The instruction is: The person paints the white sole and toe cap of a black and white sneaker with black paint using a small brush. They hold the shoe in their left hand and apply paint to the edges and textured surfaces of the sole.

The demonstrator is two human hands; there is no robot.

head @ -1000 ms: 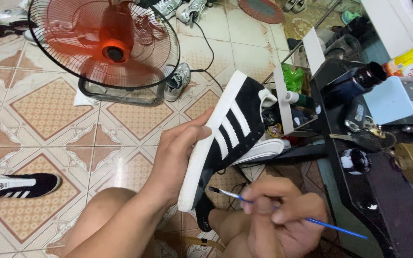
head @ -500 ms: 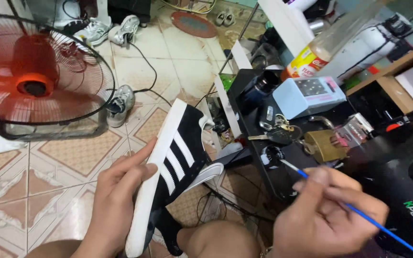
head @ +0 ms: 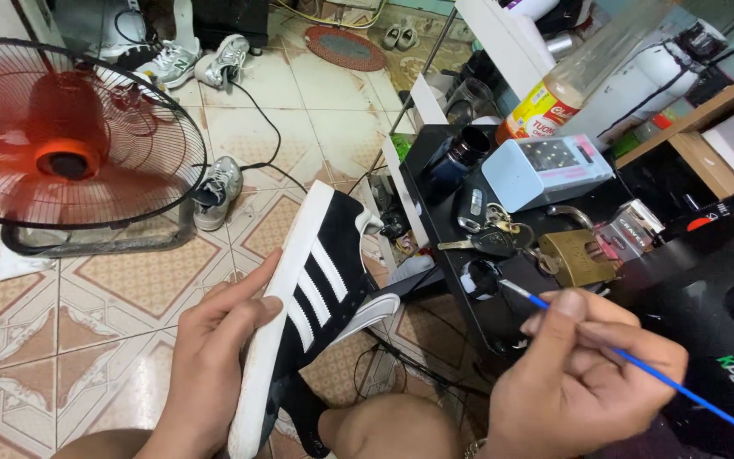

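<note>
My left hand point(head: 214, 357) grips a black sneaker with white stripes and a white sole point(head: 312, 297) by its sole edge, tilted with the toe pointing up and away. My right hand point(head: 575, 374) pinches a thin blue paintbrush point(head: 639, 361), and its tip reaches a small round black pot point(head: 479, 279) on the black table point(head: 469, 327). My bare knee point(head: 384, 429) shows below the shoe.
A spinning red floor fan point(head: 65, 140) stands at the left on the tiled floor. Grey sneakers point(head: 218, 191) lie near a cable. The table holds a brass padlock point(head: 575, 255), keys point(head: 482, 240), a pale blue box point(head: 545, 170), a dark bottle point(head: 456, 157) and a clear plastic bottle point(head: 579, 72).
My right hand has carried the brush from beside the shoe out to the small pot on the table. The view has swung right; the shoe stays in my left hand.
</note>
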